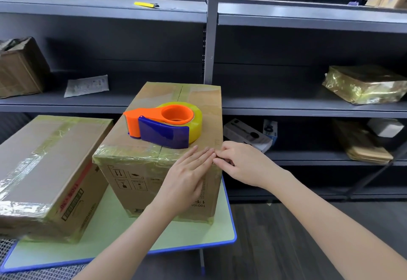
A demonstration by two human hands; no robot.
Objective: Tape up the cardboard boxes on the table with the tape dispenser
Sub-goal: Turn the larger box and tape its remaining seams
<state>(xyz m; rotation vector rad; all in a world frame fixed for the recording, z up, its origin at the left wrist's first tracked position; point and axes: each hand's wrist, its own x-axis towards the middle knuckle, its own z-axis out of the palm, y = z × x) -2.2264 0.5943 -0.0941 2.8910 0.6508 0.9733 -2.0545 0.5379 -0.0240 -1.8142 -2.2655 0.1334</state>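
A tall cardboard box (141,182) stands on the pale green table (198,233), with yellowish tape along its top seam and near edge. An orange and blue tape dispenser (163,125) lies flat on the box's top, with no hand on it. My left hand (187,176) lies with straight fingers pressed over the box's near right top edge. My right hand (240,163) is at the box's right corner with curled fingers that touch the tape there; whether it pinches the tape is unclear. A second, lower taped box (44,169) sits on the left of the table.
Grey metal shelving stands right behind the table. On it are a yellow utility knife (146,4), a worn box (19,68) at left, a flat grey packet (87,85) and a wrapped parcel (365,83) at right. The table's blue edge ends just right of the tall box.
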